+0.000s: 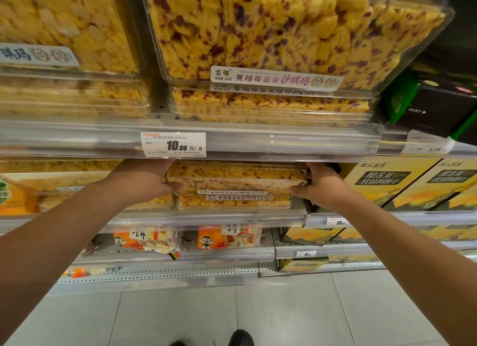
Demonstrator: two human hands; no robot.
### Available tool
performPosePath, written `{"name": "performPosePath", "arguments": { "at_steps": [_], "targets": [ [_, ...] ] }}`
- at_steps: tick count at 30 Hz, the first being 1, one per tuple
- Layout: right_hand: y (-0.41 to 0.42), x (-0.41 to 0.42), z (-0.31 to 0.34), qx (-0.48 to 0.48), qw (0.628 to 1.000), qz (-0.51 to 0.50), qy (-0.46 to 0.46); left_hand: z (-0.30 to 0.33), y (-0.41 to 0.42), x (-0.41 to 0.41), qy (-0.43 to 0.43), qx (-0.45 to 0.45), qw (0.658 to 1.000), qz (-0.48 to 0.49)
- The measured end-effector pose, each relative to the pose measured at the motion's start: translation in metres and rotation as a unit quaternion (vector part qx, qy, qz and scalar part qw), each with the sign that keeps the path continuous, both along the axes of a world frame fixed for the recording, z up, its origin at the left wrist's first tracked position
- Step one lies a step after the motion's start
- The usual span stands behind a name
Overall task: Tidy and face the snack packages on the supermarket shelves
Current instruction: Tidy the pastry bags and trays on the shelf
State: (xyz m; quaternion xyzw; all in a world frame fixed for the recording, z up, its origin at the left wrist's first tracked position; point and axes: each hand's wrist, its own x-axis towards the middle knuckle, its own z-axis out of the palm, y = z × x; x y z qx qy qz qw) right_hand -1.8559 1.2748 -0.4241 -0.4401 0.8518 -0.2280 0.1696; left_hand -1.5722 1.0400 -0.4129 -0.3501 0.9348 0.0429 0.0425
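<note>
Both hands grasp one clear snack box (236,176): left hand (152,179) on its left end, right hand (318,184) on its right end, box between them atop a stacked box (233,201) on the shelf (206,218).

left hand (144,180) grips clear snack box (236,177) | right hand (322,185) grips opposite end | second shelf (206,218)

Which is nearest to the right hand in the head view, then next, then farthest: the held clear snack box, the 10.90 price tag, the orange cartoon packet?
1. Clear snack box, gripped by the right hand.
2. 10.90 price tag, upper left on the shelf edge.
3. Orange cartoon packet, shelf below, about as far as the tag; too close to call.
</note>
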Motion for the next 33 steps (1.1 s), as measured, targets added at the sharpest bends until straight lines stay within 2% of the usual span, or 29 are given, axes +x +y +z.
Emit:
{"name": "performPosePath", "arguments": {
  "at_steps": [6, 17, 19, 22, 24, 28, 30, 33],
  "targets": [
    [-0.001, 0.005, 0.003, 0.002, 1.000, 0.000, 0.007, -0.002, 0.001, 0.005, 0.021, -0.030, 0.999, -0.028],
    [0.002, 0.012, 0.007, 0.006, 1.000, -0.013, -0.008, 0.003, 0.007, 0.005, 0.006, -0.009, 1.000, -0.029],
    [0.007, 0.016, 0.010, -0.011, 0.999, -0.029, -0.037, 0.002, 0.017, 0.013, 0.055, -0.036, 0.997, -0.038],
    [0.026, 0.028, 0.014, -0.066, 0.992, -0.084, -0.071, -0.012, 0.046, 0.038, 0.208, -0.072, 0.971, -0.091],
    [0.049, 0.041, 0.015, -0.111, 0.981, -0.126, -0.100, -0.027, 0.067, 0.052, 0.253, -0.037, 0.958, -0.129],
    [0.114, 0.072, 0.008, -0.174, 0.952, -0.200, -0.154, -0.050, 0.103, 0.040, 0.313, 0.123, 0.933, -0.128],
    [0.153, 0.085, 0.001, -0.193, 0.936, -0.241, -0.169, -0.056, 0.122, 0.020, 0.311, 0.187, 0.925, -0.116],
    [0.217, 0.100, -0.010, -0.216, 0.907, -0.312, -0.180, -0.067, 0.157, -0.015, 0.264, 0.265, 0.923, -0.097]
  ]
}}
